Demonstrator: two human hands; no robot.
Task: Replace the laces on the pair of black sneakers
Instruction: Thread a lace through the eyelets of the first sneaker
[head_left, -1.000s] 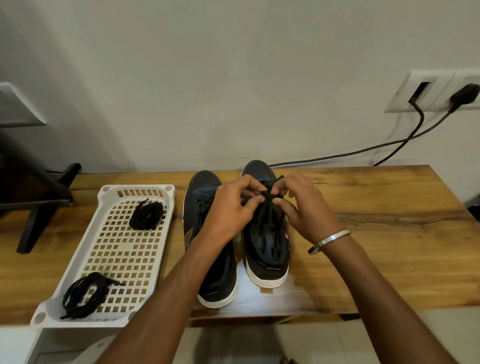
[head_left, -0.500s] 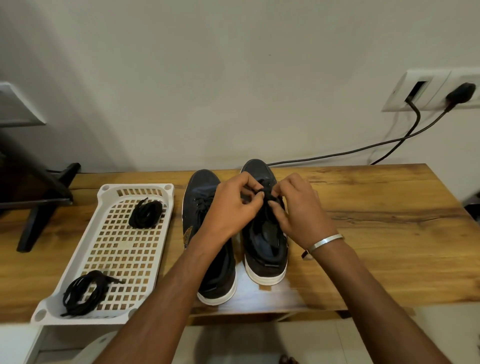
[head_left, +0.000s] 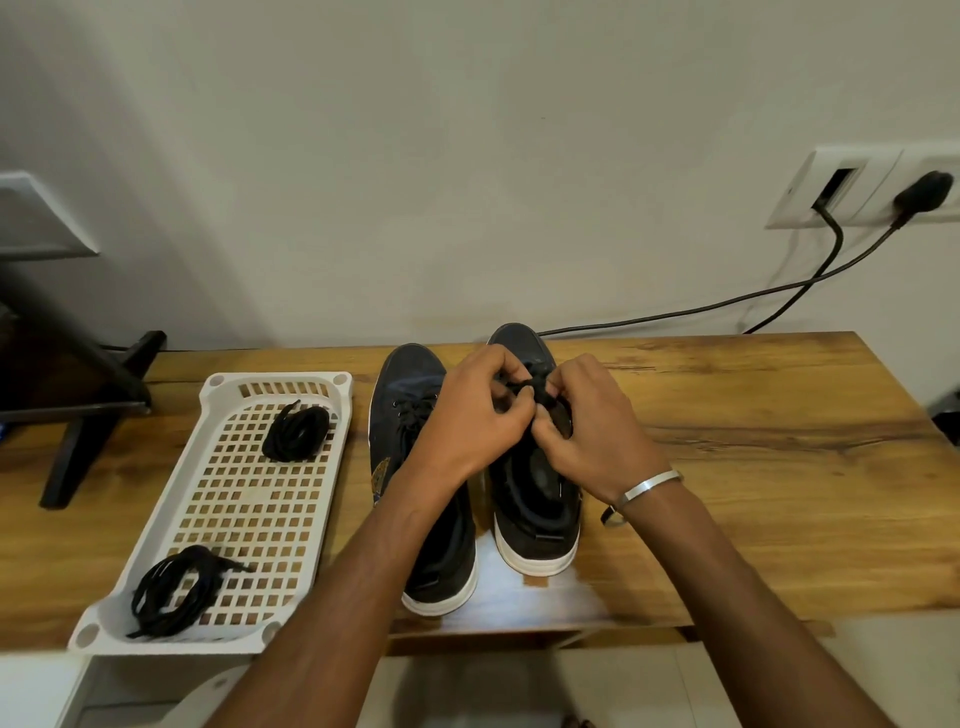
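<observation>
Wooden table (head_left: 753, 467) against wall, both hands' fingers pinching lace (head_left: 537, 389) on right sneaker (head_left: 540, 499), tray (head_left: 156, 525) overhanging near edge

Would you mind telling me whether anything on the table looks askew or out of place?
The white tray sits angled, its near end overhanging the table edge. The left sneaker lies nearer than the right sneaker. Nothing looks spilled or damaged.
</observation>
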